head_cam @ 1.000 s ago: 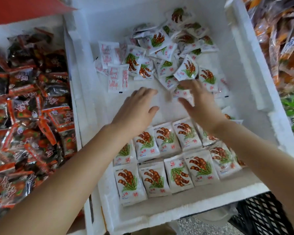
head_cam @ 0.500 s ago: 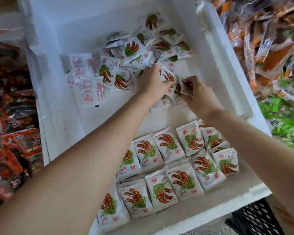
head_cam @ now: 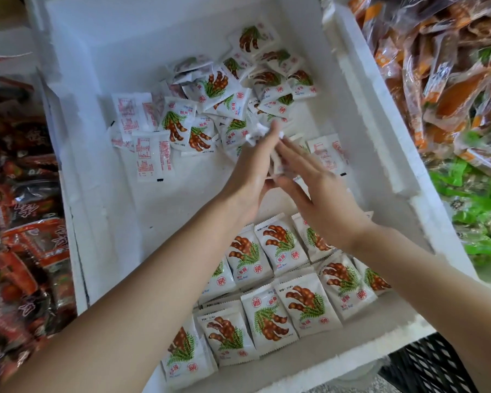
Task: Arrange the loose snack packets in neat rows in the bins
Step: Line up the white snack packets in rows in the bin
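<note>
**Packets [head_cam: 276, 165] pressed palm to palm**

Head view: my left hand [head_cam: 250, 171] curls its fingers round these few packets, blurred by motion, above the middle of the bin [head_cam: 97, 194]. My right hand [head_cam: 323, 197], fingers straight, presses flat against them from the right. The loose pile [head_cam: 224, 95] lies at the far end. Neat rows [head_cam: 281, 293] fill the near end, under my wrists.

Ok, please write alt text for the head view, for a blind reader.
Left hand and right hand together hold snack packets over a white foam bin; loose packets lie heaped at its far end, neat rows nearest.
</note>
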{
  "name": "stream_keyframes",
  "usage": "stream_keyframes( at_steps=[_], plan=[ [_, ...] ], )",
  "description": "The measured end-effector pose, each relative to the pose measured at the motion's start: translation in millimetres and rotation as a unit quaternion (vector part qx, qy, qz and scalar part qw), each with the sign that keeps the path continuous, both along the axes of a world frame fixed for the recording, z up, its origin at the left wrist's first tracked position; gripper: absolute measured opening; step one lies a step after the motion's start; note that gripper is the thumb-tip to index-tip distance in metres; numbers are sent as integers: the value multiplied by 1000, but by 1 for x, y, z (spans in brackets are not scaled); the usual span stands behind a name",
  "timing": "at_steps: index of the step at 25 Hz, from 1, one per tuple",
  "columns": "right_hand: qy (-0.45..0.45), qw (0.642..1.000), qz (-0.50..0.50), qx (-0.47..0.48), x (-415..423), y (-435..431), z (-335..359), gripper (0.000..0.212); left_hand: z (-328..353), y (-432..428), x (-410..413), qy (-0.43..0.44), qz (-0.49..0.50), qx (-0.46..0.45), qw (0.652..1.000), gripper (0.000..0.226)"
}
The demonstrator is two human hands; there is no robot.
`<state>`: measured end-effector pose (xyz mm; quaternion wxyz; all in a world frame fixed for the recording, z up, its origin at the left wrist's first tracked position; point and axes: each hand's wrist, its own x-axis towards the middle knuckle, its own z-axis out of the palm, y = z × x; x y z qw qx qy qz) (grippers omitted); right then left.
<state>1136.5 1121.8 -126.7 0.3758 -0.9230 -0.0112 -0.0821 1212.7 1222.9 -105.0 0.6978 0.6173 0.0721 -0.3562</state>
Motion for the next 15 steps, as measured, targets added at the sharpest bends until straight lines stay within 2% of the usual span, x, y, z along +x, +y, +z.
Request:
stream_keyframes(
  at_steps=[2,4,7,9,11,13,15],
  plan=[
    [-11,999,20,44,-1,-2,-2,46,-5,14,-1,-46,14,5,999,23],
    [7,997,-38,63,4,-12,-6,42,-13,28,3,-83,29,33,996,17],
    [151,983,-97,-46,22,-29,-14,65,-12,43,2,-107,27,88,990,40],
    [197,970,-103,-93,32,-31,-19,78,-14,50,1,-115,23,106,987,28],
    [199,968,-130,-85,42,-32,-21,81,-15,54,-1,-115,18,118,986,14],
    [207,964,-148,-73,50,-33,-21,66,-16,56,-4,-110,22,122,986,17],
    [206,964,-144,-91,52,-33,-18,30,-16,58,-7,-110,21,126,986,22]
  ],
)
